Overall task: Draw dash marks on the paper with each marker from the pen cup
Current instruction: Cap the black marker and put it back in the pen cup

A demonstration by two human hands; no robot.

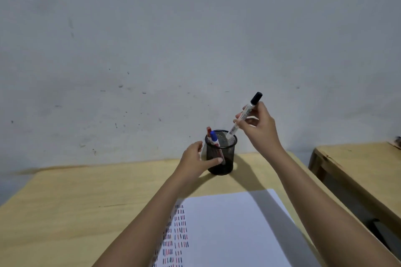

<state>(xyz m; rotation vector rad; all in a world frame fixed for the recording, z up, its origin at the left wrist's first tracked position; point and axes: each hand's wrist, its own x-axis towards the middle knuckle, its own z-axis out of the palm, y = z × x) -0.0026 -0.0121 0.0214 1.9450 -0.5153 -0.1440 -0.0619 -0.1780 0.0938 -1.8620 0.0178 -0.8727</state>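
Two markers, a red-capped one (208, 131) and a blue-capped one (214, 137), lean at the left side of the black mesh pen cup (221, 154), centre of frame on the wooden desk (65, 201). Right hand (259, 128), just right of centre, pinches the black-capped marker (244, 116) mid-barrel w/ fingertips, tilted, cap up toward upper right, lower end right at the cup rim — can't tell if it's going in or out. Left hand (196, 159) is half-curled round the cup's left wall, thumb on the front, steadying it, nothing else in it. Paper (227, 223) lies bottom centre, rows of dashes down its left edge. To do this well: keep the cup braced, move the marker along its own axis so it clears the rim & the other two — a sideways drag could tip the cup
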